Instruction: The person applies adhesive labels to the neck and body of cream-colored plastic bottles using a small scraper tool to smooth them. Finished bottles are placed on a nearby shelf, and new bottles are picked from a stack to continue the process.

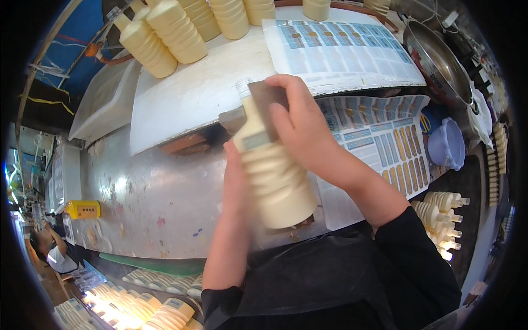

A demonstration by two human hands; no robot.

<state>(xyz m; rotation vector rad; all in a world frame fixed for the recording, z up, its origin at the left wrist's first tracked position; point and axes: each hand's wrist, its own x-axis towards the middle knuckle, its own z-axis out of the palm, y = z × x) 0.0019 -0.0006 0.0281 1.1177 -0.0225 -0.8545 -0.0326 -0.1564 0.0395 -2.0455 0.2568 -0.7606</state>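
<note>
A cream-coloured bottle (281,192) with a clear threaded neck and a wavy ribbed body is held tilted in front of me, slightly blurred. My left hand (235,179) lies along its left side and grips it; some of its fingers are hidden behind the bottle. A small grey-blue rectangular decal (257,141) sits on the bottle's smooth upper part. My right hand (302,124) pinches a thin, flat dark scraper (267,103) against the bottle's shoulder, just below the neck. Left of the shoulder a grey piece (233,117) juts out, partly hidden by the bottle.
Several cream bottles (170,33) stand on the white board (220,71). Decal sheets (341,52) lie at the back right and hang over the edge. At right are a metal pan (440,58), a purple bucket (446,144) and more bottles; a yellow container (83,209) and a person (58,253) are at left.
</note>
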